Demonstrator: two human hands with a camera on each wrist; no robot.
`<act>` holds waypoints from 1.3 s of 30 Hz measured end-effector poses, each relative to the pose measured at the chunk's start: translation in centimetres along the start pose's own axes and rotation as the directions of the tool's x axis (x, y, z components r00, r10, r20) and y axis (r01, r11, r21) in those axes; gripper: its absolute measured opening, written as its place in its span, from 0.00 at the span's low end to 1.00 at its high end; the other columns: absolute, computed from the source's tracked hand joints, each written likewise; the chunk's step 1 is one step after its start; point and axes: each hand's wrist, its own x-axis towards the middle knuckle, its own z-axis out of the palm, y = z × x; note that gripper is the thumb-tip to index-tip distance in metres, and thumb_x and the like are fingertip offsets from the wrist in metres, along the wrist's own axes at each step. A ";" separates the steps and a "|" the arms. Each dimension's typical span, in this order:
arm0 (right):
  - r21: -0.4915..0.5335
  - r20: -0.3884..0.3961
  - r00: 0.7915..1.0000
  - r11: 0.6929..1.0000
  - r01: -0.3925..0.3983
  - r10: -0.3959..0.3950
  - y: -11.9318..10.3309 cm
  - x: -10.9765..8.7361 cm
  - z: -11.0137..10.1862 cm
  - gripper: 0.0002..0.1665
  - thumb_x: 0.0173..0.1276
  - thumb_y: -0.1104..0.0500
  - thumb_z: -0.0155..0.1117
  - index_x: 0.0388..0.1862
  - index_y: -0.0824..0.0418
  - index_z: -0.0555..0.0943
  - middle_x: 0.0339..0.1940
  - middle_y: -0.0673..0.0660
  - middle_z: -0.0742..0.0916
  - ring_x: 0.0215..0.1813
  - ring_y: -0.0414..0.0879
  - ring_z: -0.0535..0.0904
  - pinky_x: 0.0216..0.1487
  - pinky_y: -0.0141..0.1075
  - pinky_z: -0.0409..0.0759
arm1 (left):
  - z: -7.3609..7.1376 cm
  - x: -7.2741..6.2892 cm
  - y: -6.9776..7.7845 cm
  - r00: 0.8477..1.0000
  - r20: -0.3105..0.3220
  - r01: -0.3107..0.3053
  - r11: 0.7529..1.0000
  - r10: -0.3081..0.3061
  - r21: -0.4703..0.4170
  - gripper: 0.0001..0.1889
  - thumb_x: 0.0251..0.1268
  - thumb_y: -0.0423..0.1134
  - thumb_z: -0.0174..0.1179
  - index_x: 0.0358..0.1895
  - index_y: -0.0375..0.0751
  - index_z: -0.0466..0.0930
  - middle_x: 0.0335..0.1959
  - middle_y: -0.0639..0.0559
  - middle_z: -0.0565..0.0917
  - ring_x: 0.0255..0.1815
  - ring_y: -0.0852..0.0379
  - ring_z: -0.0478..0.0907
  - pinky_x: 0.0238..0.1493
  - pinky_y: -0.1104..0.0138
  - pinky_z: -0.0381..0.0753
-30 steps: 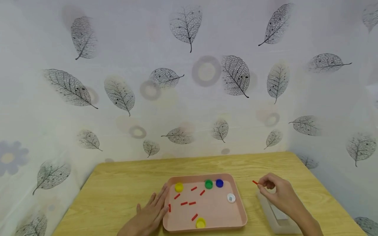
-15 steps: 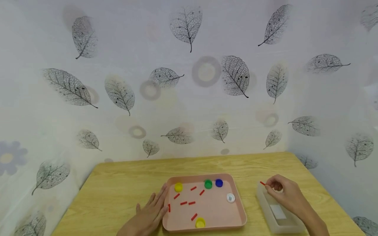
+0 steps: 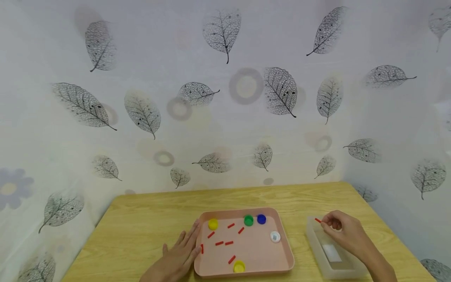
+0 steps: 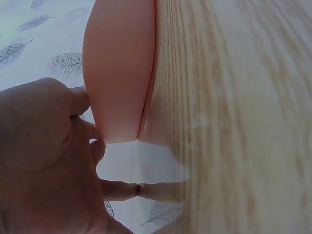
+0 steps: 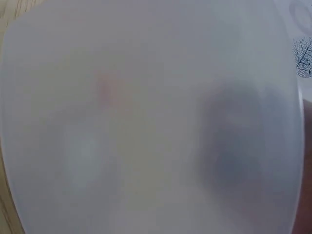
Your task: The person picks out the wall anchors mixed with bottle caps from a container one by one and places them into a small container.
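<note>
My right hand (image 3: 343, 231) pinches a short red stick (image 3: 318, 220) between thumb and fingertips, above the far end of a translucent white box (image 3: 314, 244). In the right wrist view the cloudy wall of the box (image 5: 146, 146) fills most of the picture; a faint reddish patch shows through it. My left hand (image 3: 176, 256) lies with straight fingers against the left rim of a pink tray (image 3: 258, 256). The left wrist view has that hand (image 4: 44, 156) touching the tray's outer wall (image 4: 119, 73). Several red sticks (image 3: 229, 243) lie scattered in the tray.
Also in the tray are round caps: a yellow cap (image 3: 213, 224), another yellow cap (image 3: 239, 266), a green cap (image 3: 248, 220), a blue cap (image 3: 261, 219) and a white cap (image 3: 275, 236). A white rectangle (image 3: 332, 253) shows inside the box. Behind the wooden table (image 3: 151, 211) stands a leaf-patterned wall.
My right hand has moved right with the red stick, from the gap beside the tray to over the box. The left hand has stayed against the tray.
</note>
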 end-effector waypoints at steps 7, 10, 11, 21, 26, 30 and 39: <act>-0.005 0.020 1.000 1.000 -0.013 0.013 0.2 -0.1 0.0 0.13 0.58 0.69 0.77 0.31 0.54 0.83 0.26 0.39 0.80 0.27 0.31 0.70 0.27 0.31 0.73 | 0.0 -0.2 -0.1 1.000 0.005 0.004 1.000 -0.004 -0.006 0.35 0.84 0.62 0.34 0.85 0.55 0.40 0.86 0.58 0.41 0.80 0.30 0.51 0.54 0.13 0.39; -0.002 0.025 1.000 1.000 -0.017 0.017 0.3 -0.1 0.0 0.13 0.58 0.70 0.77 0.31 0.54 0.83 0.26 0.39 0.80 0.27 0.31 0.70 0.27 0.31 0.73 | 0.1 -0.2 -0.1 1.000 0.004 0.005 1.000 -0.005 -0.001 0.35 0.84 0.62 0.34 0.85 0.55 0.41 0.86 0.58 0.42 0.80 0.30 0.51 0.54 0.13 0.39; -0.001 0.025 1.000 1.000 -0.017 0.017 0.3 -0.1 0.0 0.13 0.58 0.70 0.77 0.31 0.54 0.83 0.26 0.39 0.80 0.27 0.31 0.70 0.27 0.30 0.73 | 0.1 -0.2 -0.1 1.000 0.004 0.007 1.000 -0.007 0.001 0.35 0.84 0.62 0.34 0.85 0.55 0.41 0.86 0.58 0.42 0.80 0.31 0.51 0.54 0.14 0.39; 0.028 -0.010 0.999 0.999 0.042 -0.041 -0.3 0.3 0.1 0.15 0.56 0.71 0.77 0.32 0.53 0.84 0.27 0.39 0.82 0.28 0.31 0.72 0.28 0.28 0.72 | 0.2 -0.1 0.1 1.000 -0.005 0.031 0.999 -0.031 0.018 0.36 0.83 0.65 0.33 0.85 0.59 0.40 0.86 0.61 0.41 0.81 0.33 0.51 0.56 0.15 0.38; 0.064 -0.014 0.997 0.995 0.072 -0.071 -1.3 0.6 -0.1 0.16 0.57 0.72 0.77 0.33 0.53 0.84 0.29 0.39 0.84 0.29 0.32 0.75 0.30 0.24 0.73 | 0.1 -0.1 0.2 0.999 -0.006 0.033 0.999 -0.033 0.018 0.36 0.82 0.65 0.33 0.85 0.59 0.40 0.86 0.62 0.41 0.81 0.33 0.50 0.57 0.15 0.38; 0.092 -0.001 0.998 0.994 0.063 -0.063 -2.3 0.8 -0.3 0.15 0.58 0.71 0.76 0.34 0.53 0.84 0.30 0.39 0.84 0.29 0.32 0.75 0.31 0.25 0.74 | 0.1 -0.1 0.3 0.999 -0.017 0.030 0.999 -0.030 0.016 0.35 0.83 0.64 0.34 0.85 0.59 0.41 0.85 0.62 0.42 0.81 0.35 0.51 0.57 0.15 0.39; 0.132 0.013 0.993 0.985 0.116 -0.118 -4.1 1.0 0.2 0.17 0.57 0.72 0.77 0.34 0.51 0.83 0.31 0.39 0.83 0.30 0.33 0.76 0.31 0.28 0.77 | -0.1 -0.2 0.5 0.999 -0.026 0.020 0.999 -0.020 0.024 0.35 0.84 0.62 0.34 0.85 0.55 0.42 0.86 0.60 0.44 0.81 0.35 0.51 0.58 0.16 0.42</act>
